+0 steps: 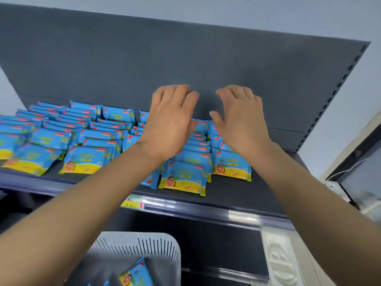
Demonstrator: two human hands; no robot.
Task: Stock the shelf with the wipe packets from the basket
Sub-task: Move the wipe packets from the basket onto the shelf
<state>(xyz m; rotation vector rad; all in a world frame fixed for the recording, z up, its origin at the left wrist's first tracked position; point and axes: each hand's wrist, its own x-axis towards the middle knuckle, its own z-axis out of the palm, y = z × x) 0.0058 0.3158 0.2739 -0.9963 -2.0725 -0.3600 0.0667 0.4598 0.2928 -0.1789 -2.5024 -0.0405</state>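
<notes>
1. Two bare hands reached side by side over a dark grey metal shelf board (247, 195), backs to the camera, with a narrow gap between them.
2. The left hand (171, 122) had its fingers spread and loosely bent, gripping nothing that showed. Its palm was hidden.
3. The right hand (241, 120) lay the same way, thumb out toward the left hand, fingers relaxed and closed on nothing visible.
4. Flat blue-and-yellow plastic wipe packets (183, 178) lay in overlapping rows beneath and nearer than both hands, and more rows spread away to the left of the left hand. Whether any fingertip touched a packet could not be told.
5. Just beyond the fingertips rose the dark grey back panel (144, 58).
6. Well below the left forearm stood a light grey slotted plastic basket (160, 244), with one more blue-and-yellow packet (136, 273) inside it.
7. A yellow price label (133, 203) sat on the shelf's front rail, under that same forearm.
</notes>
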